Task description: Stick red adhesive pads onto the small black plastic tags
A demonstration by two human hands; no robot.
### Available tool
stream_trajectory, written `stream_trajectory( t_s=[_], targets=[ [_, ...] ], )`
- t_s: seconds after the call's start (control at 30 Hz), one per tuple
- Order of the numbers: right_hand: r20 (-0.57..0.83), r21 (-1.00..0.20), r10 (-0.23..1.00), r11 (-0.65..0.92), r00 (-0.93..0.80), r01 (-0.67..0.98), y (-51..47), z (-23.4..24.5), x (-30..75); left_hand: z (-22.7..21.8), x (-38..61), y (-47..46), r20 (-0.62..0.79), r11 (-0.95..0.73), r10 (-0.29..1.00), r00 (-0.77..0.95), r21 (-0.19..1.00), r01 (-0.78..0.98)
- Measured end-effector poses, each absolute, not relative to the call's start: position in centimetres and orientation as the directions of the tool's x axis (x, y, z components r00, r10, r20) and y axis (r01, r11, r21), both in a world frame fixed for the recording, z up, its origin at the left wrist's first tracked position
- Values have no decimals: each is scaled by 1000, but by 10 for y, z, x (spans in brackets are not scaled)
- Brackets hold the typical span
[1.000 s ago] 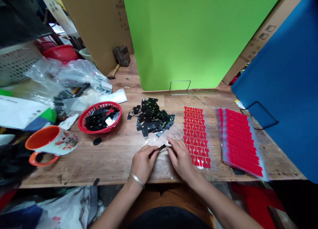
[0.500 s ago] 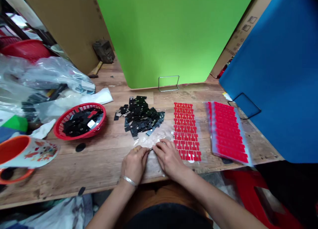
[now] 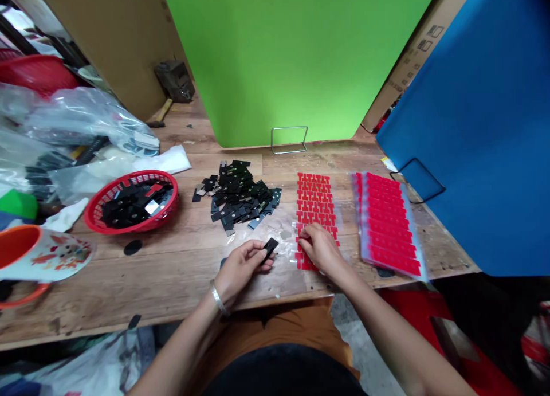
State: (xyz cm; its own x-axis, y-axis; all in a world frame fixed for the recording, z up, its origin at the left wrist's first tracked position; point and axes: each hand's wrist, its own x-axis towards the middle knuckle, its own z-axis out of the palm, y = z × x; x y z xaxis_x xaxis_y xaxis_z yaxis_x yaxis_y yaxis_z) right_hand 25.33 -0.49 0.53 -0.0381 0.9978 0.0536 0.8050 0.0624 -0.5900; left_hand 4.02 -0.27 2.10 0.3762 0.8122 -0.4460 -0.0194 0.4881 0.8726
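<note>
1. Orange-lined mug and red basket on a scuffed wood-grain table.
2. Left hand pinching a black piece, near heaped black pieces.
3. Green board standing behind.
4. Right hand at a red cutout sheet, fingertips bunched; whether pinching, cannot tell.
5. Stacked red sheets, then a tilted blue board.

The left hand holds a black piece — the right hand is over a sheet of red shapes.
</note>
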Motion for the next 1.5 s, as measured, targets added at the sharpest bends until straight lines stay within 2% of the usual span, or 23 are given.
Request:
stream_trajectory(
  t_s=[0.13, 0.3, 0.47, 0.6, 0.77, 1.0, 1.1, 1.2, 1.37, 1.5],
  targets=[
    [8, -511, 1000, 24, -22, 860, 0, 7, 248, 23, 59, 1, -474, 559, 777, 413, 822, -108],
    [-37, -451, 999, 4, -22, 892, 3, 10, 248, 18, 83, 12, -441, 519, 821, 363, 841, -153],
    [75, -445, 997, 30, 5, 895, -9, 6, 243, 4, 102, 27, -391, 444, 875, 285, 883, -154],
    [147, -465, 989, 81, -13, 882, -17, -1, 239, -8, 109, 36, -313, 334, 921, 231, 941, -55],
    [163, -493, 986, 65, 19, 868, -15, -4, 240, -13, 113, 42, -268, 231, 922, 280, 960, 159],
    [47, -518, 999, 9, 18, 855, -4, 3, 245, -3, 113, 49, -181, 18, 931, 318, 891, 454],
    [56, -529, 998, 44, -17, 847, -5, 5, 244, -1, 114, 49, -103, -91, 943, 316, 835, 543],
    [101, -572, 994, 81, -28, 817, -11, 6, 246, -2, 115, 48, -65, -146, 946, 318, 790, 595],
    [113, -686, 993, 58, 28, 725, -16, 5, 255, -6, 115, 47, -85, -144, 939, 333, 783, 605],
    [133, -661, 991, 104, -20, 743, -14, 3, 254, -5, 114, 47, -68, -151, 940, 334, 795, 587]
  ],
)
